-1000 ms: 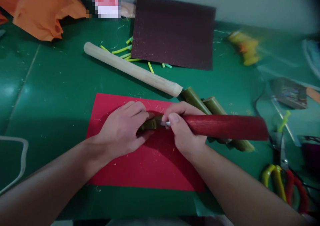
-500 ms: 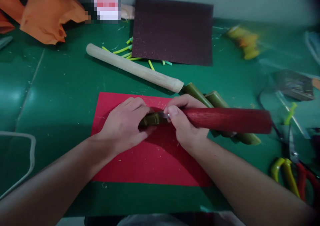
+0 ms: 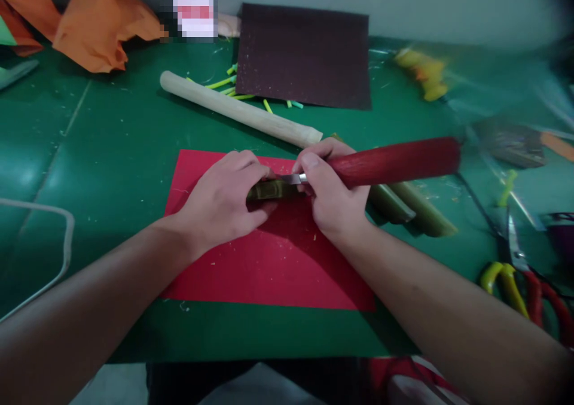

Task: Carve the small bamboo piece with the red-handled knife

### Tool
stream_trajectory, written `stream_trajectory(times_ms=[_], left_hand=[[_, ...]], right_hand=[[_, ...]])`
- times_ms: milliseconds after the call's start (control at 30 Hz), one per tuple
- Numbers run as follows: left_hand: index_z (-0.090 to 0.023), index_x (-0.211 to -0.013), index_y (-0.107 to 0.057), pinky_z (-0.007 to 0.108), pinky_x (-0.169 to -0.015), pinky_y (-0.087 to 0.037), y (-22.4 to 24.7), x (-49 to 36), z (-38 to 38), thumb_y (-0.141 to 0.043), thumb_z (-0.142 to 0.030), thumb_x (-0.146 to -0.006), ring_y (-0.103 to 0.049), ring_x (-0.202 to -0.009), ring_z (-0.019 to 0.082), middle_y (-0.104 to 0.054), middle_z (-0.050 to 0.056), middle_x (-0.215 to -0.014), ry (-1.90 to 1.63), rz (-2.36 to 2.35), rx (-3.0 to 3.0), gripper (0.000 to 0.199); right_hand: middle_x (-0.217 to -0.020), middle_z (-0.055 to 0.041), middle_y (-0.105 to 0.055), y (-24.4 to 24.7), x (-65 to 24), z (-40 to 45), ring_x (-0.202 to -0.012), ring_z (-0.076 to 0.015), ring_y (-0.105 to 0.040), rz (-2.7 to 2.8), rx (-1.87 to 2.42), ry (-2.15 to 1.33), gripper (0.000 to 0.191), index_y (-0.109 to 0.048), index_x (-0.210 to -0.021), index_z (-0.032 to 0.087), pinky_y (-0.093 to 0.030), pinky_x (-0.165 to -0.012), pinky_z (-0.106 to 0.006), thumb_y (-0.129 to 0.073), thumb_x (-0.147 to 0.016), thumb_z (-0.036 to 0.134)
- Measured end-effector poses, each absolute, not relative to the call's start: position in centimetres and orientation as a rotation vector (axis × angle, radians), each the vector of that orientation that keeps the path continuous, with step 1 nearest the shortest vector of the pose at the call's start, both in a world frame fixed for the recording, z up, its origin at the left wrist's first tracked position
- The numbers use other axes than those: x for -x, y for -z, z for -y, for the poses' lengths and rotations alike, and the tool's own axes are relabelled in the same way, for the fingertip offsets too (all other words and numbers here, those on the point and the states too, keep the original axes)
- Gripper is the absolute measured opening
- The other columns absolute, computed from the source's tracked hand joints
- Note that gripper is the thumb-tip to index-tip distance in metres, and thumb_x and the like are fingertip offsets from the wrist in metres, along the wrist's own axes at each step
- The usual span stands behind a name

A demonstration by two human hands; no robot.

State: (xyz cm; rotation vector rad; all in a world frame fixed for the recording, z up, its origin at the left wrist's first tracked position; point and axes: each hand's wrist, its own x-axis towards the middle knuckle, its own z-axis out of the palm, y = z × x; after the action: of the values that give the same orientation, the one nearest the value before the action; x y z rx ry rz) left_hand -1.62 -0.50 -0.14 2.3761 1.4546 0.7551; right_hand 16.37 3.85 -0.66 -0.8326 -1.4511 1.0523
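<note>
Over a red sheet [image 3: 269,267] on the green table, my left hand [image 3: 228,198] grips a short dark green piece [image 3: 269,190], its fingers on the upper side and thumb below. My right hand [image 3: 332,183] is closed round the front of a carving knife [image 3: 399,161] with a thick red handle, which points right and slightly up. The knife's short metal blade lies against the top of the green piece, close to my left fingertips. Small pale shavings dot the red sheet.
Beyond the sheet lie a pale stick [image 3: 237,109] and a dark board [image 3: 305,58] over yellow-green strips. Green stem pieces [image 3: 417,204] rest right of my right hand. Scissors [image 3: 515,267] are at the right, orange cloth [image 3: 98,25] at the back left.
The knife handle has swung so its far end is higher, and the blade now shows more over the green piece. The whole view has shifted slightly.
</note>
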Motion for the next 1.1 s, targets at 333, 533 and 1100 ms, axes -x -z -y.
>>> stream_trajectory(times_ms=[333,533,1100], left_hand=[[-0.014,-0.090,-0.068,0.038,-0.072,-0.046,0.47,1.59,0.52,-0.071,-0.025,-0.088,-0.057,-0.083,0.023,-0.065,0.008,-0.089,-0.813,-1.431,-2.409,0.012],[-0.014,-0.090,-0.069,0.038,-0.069,-0.046,0.33,1.45,0.69,-0.069,-0.024,-0.089,-0.058,-0.082,0.023,-0.066,0.009,-0.089,-0.824,-1.451,-2.418,0.011],[-0.015,-0.092,-0.067,0.035,-0.069,-0.044,0.16,1.44,0.58,-0.069,-0.025,-0.088,-0.057,-0.084,0.021,-0.065,0.007,-0.093,-0.736,-1.467,-2.366,0.011]], right_hand=[[-0.065,0.0045,-0.058,0.90,-16.55,-3.64,-0.055,-0.0097,-0.049,1.569,0.803,-1.009,0.020,-0.061,-0.070,0.025,-0.048,-0.059,-0.029,-0.065,-0.089,0.020],[-0.064,0.0046,-0.057,0.78,-16.52,-3.65,-0.056,-0.0098,-0.049,1.586,0.800,-1.001,0.020,-0.060,-0.070,0.024,-0.049,-0.060,-0.029,-0.065,-0.089,0.023],[-0.052,0.0050,-0.051,0.06,-16.20,-3.46,-0.045,-0.0083,-0.044,1.560,0.856,-1.058,0.023,-0.058,-0.057,0.023,-0.037,-0.044,-0.025,-0.062,-0.078,0.016]])
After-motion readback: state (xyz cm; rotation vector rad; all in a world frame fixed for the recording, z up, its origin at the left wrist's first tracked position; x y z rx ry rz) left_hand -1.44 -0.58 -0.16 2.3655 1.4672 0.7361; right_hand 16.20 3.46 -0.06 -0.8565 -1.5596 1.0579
